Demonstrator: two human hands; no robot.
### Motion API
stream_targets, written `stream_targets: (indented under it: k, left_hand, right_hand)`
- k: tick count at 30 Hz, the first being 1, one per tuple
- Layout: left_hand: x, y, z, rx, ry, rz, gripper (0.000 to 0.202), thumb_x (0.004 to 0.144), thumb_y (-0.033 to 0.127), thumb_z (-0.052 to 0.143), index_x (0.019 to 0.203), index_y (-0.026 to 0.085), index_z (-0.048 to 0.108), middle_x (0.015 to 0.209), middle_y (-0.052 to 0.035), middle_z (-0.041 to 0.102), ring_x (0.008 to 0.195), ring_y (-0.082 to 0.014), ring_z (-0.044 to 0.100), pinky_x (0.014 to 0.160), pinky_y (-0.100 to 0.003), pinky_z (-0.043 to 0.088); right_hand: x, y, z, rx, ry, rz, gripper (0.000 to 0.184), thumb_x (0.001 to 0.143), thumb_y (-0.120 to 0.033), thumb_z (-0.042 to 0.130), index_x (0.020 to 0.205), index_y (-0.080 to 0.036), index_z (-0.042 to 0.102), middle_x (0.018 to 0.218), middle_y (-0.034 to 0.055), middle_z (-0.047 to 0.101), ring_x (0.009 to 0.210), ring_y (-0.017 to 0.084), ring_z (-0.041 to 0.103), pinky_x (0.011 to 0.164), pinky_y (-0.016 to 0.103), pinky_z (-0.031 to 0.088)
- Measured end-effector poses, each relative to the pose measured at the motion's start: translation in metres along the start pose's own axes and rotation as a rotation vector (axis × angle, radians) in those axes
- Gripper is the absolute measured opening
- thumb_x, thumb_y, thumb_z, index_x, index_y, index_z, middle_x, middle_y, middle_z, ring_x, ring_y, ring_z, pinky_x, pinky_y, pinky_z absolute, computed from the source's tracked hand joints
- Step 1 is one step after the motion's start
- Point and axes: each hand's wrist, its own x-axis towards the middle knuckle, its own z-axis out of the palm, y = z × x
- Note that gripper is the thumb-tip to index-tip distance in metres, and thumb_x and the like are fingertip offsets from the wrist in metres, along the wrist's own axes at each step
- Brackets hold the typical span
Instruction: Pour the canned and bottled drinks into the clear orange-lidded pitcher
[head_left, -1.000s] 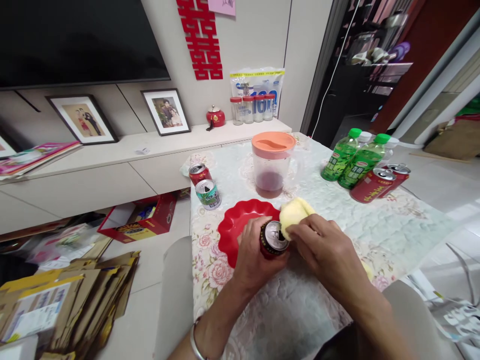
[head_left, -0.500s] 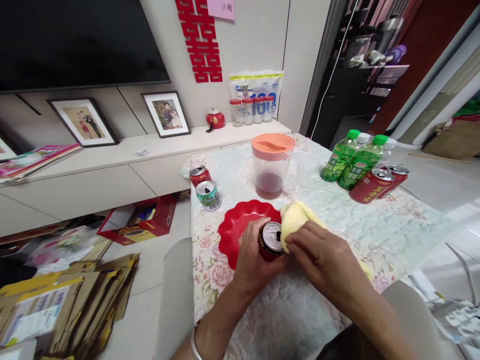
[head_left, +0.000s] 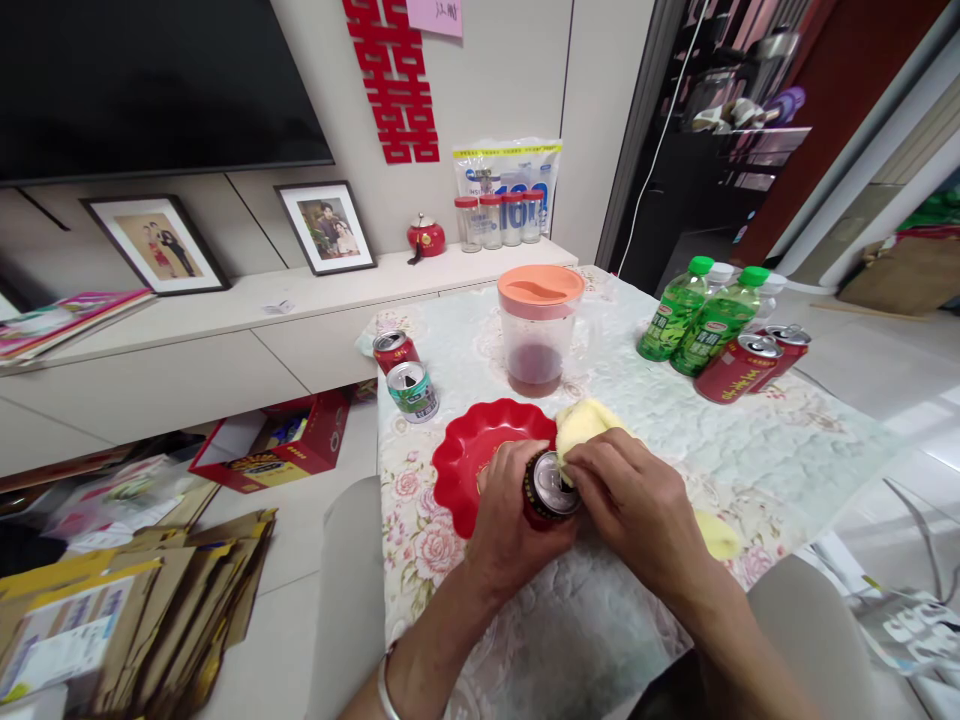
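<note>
While the flower-covered bench (head_left: 750,440) spreads across the lower middle and right of the frame, the handling happens near its closest edge, which should suit short, controlled strokes. The orange-lidded pitcher (head_left: 536,345), with dark liquid low inside, stands at centre, near enough that the elbows are best held in. Lower left of it, the scalloped red dish (head_left: 456,450) is partly hidden by the left hand (head_left: 510,520); a careless push that way could nudge it. That hand is curled around the can, fingers on one side and thumb on the other, and a steady grip without squeezing would serve best, since thin walls probably dent. The right hand (head_left: 637,490) is pinched closed on the yellow cloth (head_left: 589,420), which meets the upper right of the can's top. A thin, tight fold should follow the rim better than a loose bunch, and turning the can would likely beat twisting the wrist. The can (head_left: 553,488), at lower centre, has its top towards the camera; whether its base touches anything is hidden. Near the drinking hole, light fingertip pressure seems wise, as its edge may be sharp.
</note>
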Motion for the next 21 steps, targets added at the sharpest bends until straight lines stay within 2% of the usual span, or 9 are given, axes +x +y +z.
stream_targets:
  k: [5, 12, 18, 21]
  left_hand:
    - [0.001, 0.001, 0.002, 0.009, -0.008, 0.035, 0.055, 0.079, 0.033, 0.082, 0.125, 0.024, 0.053, 0.113, -0.0094, 0.071, 0.103, -0.0317, 0.070, 0.092, -0.050, 0.059]
    - [0.002, 0.000, 0.000, -0.084, 0.012, -0.042, 0.056, 0.074, 0.028, 0.083, 0.123, 0.024, 0.056, 0.113, -0.0096, 0.071, 0.105, -0.0318, 0.070, 0.092, -0.049, 0.061]
    - [0.001, -0.010, -0.003, -0.305, 0.078, -0.319, 0.058, 0.074, 0.026, 0.080, 0.127, 0.023, 0.054, 0.120, -0.0077, 0.068, 0.111, -0.0266, 0.069, 0.100, -0.047, 0.058]
    - [0.000, -0.015, -0.004, -0.371, 0.056, -0.389, 0.069, 0.072, 0.029, 0.083, 0.132, 0.022, 0.049, 0.127, -0.0100, 0.066, 0.116, -0.0283, 0.068, 0.104, -0.049, 0.055]
  right_hand:
    - [0.002, 0.004, 0.001, 0.037, 0.032, -0.004, 0.015, 0.104, -0.016, 0.055, 0.096, -0.017, 0.068, 0.088, 0.0059, 0.066, 0.082, 0.019, 0.065, 0.076, 0.032, 0.051]
    - [-0.003, 0.005, -0.013, 0.077, -0.147, 0.163, 0.019, 0.104, -0.022, 0.051, 0.090, -0.020, 0.064, 0.085, 0.0030, 0.064, 0.074, 0.018, 0.062, 0.068, 0.033, 0.046]
    - [-0.001, 0.010, -0.015, 0.288, -0.357, 0.294, 0.017, 0.095, -0.019, 0.055, 0.081, -0.023, 0.064, 0.072, -0.0022, 0.066, 0.063, 0.015, 0.059, 0.060, 0.029, 0.042]
    - [0.003, 0.015, -0.006, 0.413, -0.212, 0.379, 0.017, 0.095, -0.030, 0.058, 0.082, -0.022, 0.068, 0.071, -0.0014, 0.067, 0.063, 0.016, 0.059, 0.061, 0.029, 0.044]
